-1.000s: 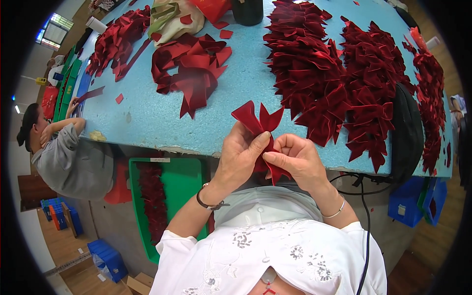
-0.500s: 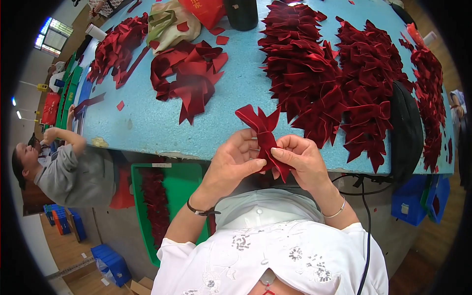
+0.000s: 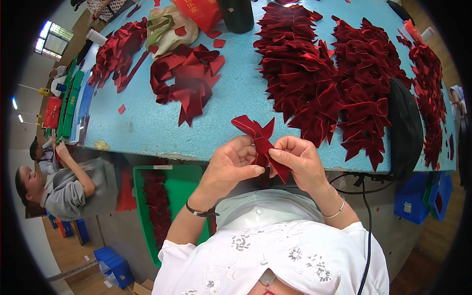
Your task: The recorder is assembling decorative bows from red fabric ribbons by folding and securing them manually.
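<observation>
Both hands pinch one dark red velvet ribbon bow [image 3: 261,142] over the near edge of the blue table [image 3: 147,123]. My left hand [image 3: 231,164] grips its middle from the left, thumb pressed against it. My right hand [image 3: 299,160] holds the lower tail from the right. The bow's upper tails fan out above my fingers. Just beyond it lies a big heap of finished red bows [image 3: 300,73], with a second heap [image 3: 366,88] to its right.
A loose pile of cut red ribbon [image 3: 189,83] lies at centre left, more ribbon [image 3: 115,51] at far left. A green crate [image 3: 172,196] with red ribbon stands under the table. A person in grey [image 3: 73,189] sits at the left. A black rounded object [image 3: 405,128] rests at the right.
The bow has been turned and pinched tighter between both hands, which shifted slightly right. The person at the left has lowered their arm.
</observation>
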A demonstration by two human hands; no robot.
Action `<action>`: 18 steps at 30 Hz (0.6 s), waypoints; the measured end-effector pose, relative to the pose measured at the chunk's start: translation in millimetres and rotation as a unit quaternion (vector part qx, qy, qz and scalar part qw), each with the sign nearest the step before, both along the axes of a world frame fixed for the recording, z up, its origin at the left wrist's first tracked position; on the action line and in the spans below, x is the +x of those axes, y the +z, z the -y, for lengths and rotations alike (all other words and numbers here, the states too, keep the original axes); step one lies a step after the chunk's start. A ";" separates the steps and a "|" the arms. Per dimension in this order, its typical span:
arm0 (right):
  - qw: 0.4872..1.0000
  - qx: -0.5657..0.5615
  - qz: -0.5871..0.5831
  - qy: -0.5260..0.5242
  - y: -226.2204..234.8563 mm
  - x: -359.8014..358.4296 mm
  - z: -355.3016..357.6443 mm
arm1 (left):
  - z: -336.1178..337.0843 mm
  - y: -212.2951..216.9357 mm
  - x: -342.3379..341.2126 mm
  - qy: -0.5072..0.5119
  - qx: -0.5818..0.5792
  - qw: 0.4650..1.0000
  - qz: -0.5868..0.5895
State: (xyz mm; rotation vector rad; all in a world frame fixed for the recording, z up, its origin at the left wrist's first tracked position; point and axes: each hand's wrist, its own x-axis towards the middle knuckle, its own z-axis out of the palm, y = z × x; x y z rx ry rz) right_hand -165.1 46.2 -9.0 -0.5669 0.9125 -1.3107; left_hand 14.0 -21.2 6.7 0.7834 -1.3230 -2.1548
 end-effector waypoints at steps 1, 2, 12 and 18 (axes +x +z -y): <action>0.999 -0.012 -0.035 0.002 0.4 -0.1 -0.8 | 0.4 1.2 -0.2 0.005 0.031 0.999 -0.017; 0.997 -0.023 -0.070 0.003 0.9 -0.1 -1.6 | 0.7 2.2 -0.3 0.011 0.063 0.997 -0.033; 0.988 -0.062 -0.131 0.050 -1.9 0.1 -5.1 | 0.4 -6.1 3.9 0.042 0.070 0.995 -0.053; 0.999 -0.023 -0.039 -0.023 12.1 11.2 5.6 | -0.5 -0.8 -2.8 0.022 0.069 0.997 -0.013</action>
